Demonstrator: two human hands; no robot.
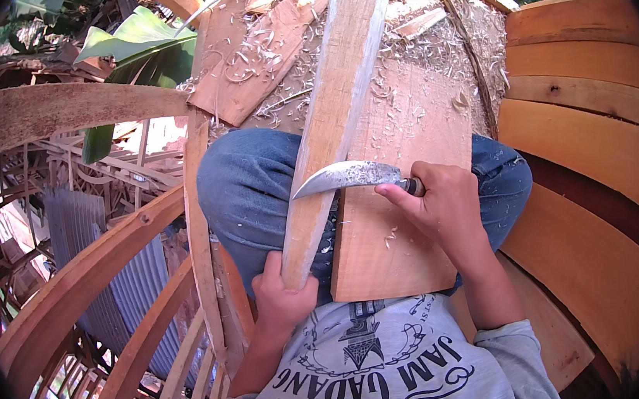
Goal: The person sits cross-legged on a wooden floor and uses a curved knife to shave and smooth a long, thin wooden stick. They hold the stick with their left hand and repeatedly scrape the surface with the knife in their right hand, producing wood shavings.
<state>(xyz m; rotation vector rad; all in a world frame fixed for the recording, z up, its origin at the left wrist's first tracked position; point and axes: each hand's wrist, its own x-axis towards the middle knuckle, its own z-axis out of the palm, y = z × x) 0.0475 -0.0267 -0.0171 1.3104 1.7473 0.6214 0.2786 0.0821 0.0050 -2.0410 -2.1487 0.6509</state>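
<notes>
My left hand (pixel 284 293) is closed round the near end of a long wooden strip (pixel 346 48), which slants away from me toward the top of the view. In my right hand (pixel 442 202) is the dark handle of a curved knife (pixel 356 174). The knife's blade points left and lies across the strip, a little beyond my left hand; whether its edge bites into the wood I cannot tell. Under the strip a wide plank (pixel 402 245) rests over my legs, with a few curled shavings on it.
Wood shavings (pixel 429 55) litter the surface ahead, beside a flat board piece (pixel 252 74). Curved planks (pixel 578 141) wall the right side. Bent wooden ribs (pixel 100 261) stand at the left, with corrugated sheet (pixel 139 296) and a big green leaf (pixel 144 50) beyond them.
</notes>
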